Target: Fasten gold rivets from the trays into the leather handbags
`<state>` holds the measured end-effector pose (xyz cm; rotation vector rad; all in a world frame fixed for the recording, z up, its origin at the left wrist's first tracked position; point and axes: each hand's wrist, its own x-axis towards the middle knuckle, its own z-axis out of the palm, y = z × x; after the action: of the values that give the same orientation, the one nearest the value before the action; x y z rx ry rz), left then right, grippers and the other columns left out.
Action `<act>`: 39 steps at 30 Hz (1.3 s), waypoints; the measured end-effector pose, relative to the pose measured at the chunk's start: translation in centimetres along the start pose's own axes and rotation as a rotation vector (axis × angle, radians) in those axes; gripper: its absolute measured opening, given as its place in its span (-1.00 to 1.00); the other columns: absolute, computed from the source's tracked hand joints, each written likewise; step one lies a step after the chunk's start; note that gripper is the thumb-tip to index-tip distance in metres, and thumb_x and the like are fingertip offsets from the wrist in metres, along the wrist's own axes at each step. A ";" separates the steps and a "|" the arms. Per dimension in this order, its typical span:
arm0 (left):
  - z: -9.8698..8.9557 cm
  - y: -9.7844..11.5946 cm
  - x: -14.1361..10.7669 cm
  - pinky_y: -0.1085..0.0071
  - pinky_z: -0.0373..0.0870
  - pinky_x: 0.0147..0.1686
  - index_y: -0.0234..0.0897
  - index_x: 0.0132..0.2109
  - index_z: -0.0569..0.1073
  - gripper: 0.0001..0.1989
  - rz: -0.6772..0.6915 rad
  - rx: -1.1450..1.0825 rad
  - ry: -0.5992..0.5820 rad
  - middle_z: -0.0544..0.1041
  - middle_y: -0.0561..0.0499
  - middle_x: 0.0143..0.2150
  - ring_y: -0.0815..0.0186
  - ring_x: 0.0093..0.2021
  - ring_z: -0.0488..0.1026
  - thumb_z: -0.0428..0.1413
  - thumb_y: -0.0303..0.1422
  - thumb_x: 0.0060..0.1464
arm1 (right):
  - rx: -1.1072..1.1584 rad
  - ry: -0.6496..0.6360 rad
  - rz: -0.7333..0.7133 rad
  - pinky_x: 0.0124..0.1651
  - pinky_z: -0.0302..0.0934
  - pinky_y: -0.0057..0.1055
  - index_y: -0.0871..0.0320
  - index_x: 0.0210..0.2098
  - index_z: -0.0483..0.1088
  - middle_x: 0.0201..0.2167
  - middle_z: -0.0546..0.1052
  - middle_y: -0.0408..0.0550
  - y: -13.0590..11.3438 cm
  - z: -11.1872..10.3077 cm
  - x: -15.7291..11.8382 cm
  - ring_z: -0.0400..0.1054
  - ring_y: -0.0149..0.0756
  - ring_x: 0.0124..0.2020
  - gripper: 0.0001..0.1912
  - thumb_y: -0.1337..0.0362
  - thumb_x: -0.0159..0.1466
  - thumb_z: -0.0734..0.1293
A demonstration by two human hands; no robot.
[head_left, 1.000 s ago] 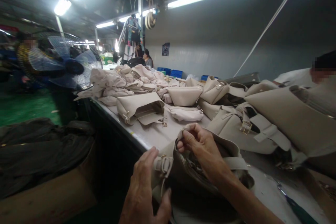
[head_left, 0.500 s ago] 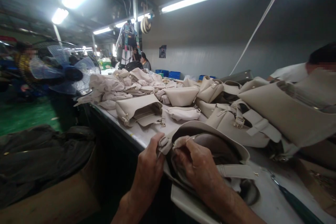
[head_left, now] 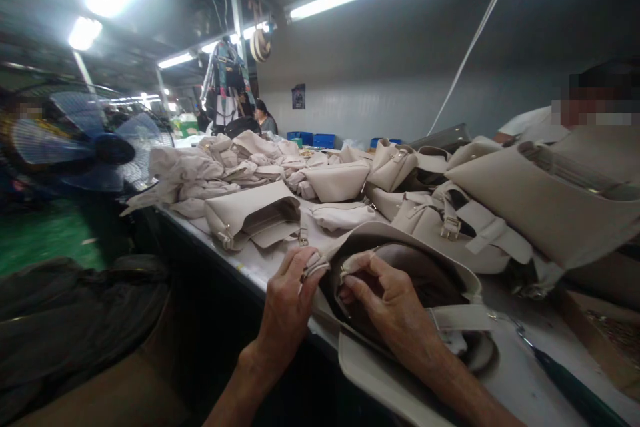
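Note:
An open beige handbag (head_left: 473, 283) with a dark lining lies on its side at the table's front edge. My left hand (head_left: 285, 300) is closed on a folded beige strap end (head_left: 316, 265) beside the bag's opening. Just right of it, my right hand (head_left: 395, 297) is in a pinch over the opening, with pale wrapping visible at the index fingertip. Whatever lies between its thumb and finger is too small to name. A beige strap (head_left: 460, 317) emerges near my right wrist, and a pale flap (head_left: 370, 373) hangs below.
Several beige bags (head_left: 255, 213) and crumpled linings (head_left: 200, 173) cover the table. A dark-handled hooked tool (head_left: 565, 373) lies at right, near a box of small parts (head_left: 610, 327). At left are a fan (head_left: 100, 147) and a box of dark fabric (head_left: 75, 327). A person (head_left: 530, 121) is at right.
My hands have drawn slightly apart, widening the gap between the fingertips. The background has shifted left in the view. The bag remains on the table edge.

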<state>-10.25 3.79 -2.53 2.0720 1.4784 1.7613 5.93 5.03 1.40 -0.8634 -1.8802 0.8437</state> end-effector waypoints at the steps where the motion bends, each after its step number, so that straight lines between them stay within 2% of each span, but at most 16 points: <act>1: 0.2 0.0 0.1 0.43 0.33 -0.04 -0.30 -0.04 0.39 -0.78 -0.042 -0.015 0.020 0.44 -0.06 -0.12 0.30 -0.09 0.41 -0.04 -0.36 0.23 | 0.015 -0.007 -0.001 -0.36 0.24 -0.49 0.17 -0.36 0.33 -0.51 0.43 -0.17 0.1 0.0 0.2 0.35 -0.38 -0.48 -0.96 0.37 0.22 0.24; 5: 0.7 0.5 0.0 0.46 0.30 -0.11 -0.28 -0.11 0.43 -0.76 -0.249 -0.096 0.059 0.47 -0.02 -0.18 0.30 -0.15 0.40 -0.05 -0.27 0.23 | 0.025 -0.036 -0.035 -0.39 0.20 -0.51 0.17 -0.36 0.38 -0.52 0.42 -0.18 1.1 0.4 0.3 0.31 -0.40 -0.50 -0.93 0.40 0.21 0.25; 9: 1.2 1.1 -0.4 0.49 0.28 -0.24 -0.27 -0.15 0.46 -0.71 -0.439 -0.164 0.028 0.48 0.04 -0.28 0.34 -0.28 0.38 -0.05 -0.19 0.21 | -0.025 0.005 -0.080 -0.36 0.18 -0.52 0.17 -0.38 0.41 -0.50 0.45 -0.18 2.3 0.8 0.0 0.31 -0.41 -0.47 -0.93 0.43 0.19 0.29; 16: 2.1 1.3 -0.8 0.51 0.26 -0.33 -0.30 -0.16 0.50 -0.65 -0.601 -0.369 0.011 0.34 0.11 -0.49 0.35 -0.34 0.35 0.01 -0.12 0.16 | -0.097 0.081 -0.231 -0.25 0.18 -0.53 0.16 -0.37 0.45 -0.36 0.44 -0.12 3.4 1.2 -0.6 0.33 -0.40 -0.33 -0.89 0.48 0.19 0.32; 22: 2.6 1.3 -1.3 0.54 0.28 -0.30 -0.29 -0.13 0.50 -0.66 -0.610 -0.528 -0.033 0.41 0.09 -0.39 0.39 -0.34 0.31 0.04 -0.13 0.16 | -0.062 0.078 -0.222 -0.19 0.19 -0.50 0.17 -0.39 0.45 -0.32 0.42 -0.09 3.8 1.1 -0.2 0.33 -0.36 -0.25 -0.85 0.54 0.17 0.33; 29: 2.6 2.0 -1.6 0.57 0.22 -0.39 -0.28 -0.16 0.50 -0.68 -0.662 -0.542 -0.054 0.19 0.16 -0.52 0.47 -0.52 0.08 0.04 -0.12 0.15 | -0.040 0.045 -0.239 -0.20 0.19 -0.47 0.16 -0.38 0.45 -0.32 0.42 -0.10 3.7 0.6 -0.4 0.33 -0.36 -0.27 -0.86 0.51 0.19 0.33; 36: 2.8 2.6 -1.7 0.59 0.20 -0.37 -0.28 -0.16 0.48 -0.68 -0.632 -0.544 -0.086 0.17 0.14 -0.48 0.45 -0.40 0.21 0.03 -0.12 0.17 | -0.068 0.039 -0.246 -0.28 0.16 -0.50 0.17 -0.41 0.46 -0.40 0.41 -0.12 3.4 -0.2 -0.9 0.32 -0.39 -0.35 -0.86 0.50 0.19 0.33; 39: 3.1 2.7 -1.7 0.58 0.21 -0.35 -0.28 -0.14 0.47 -0.67 -0.635 -0.559 -0.099 0.24 0.12 -0.45 0.44 -0.38 0.23 0.03 -0.12 0.16 | -0.051 0.053 -0.250 -0.28 0.16 -0.51 0.18 -0.42 0.46 -0.40 0.42 -0.12 3.5 -0.3 -0.9 0.32 -0.40 -0.35 -0.87 0.50 0.18 0.33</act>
<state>-6.04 2.76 -3.36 1.2232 1.2284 1.5383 7.34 6.18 -1.75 -0.6572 -1.9217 0.6159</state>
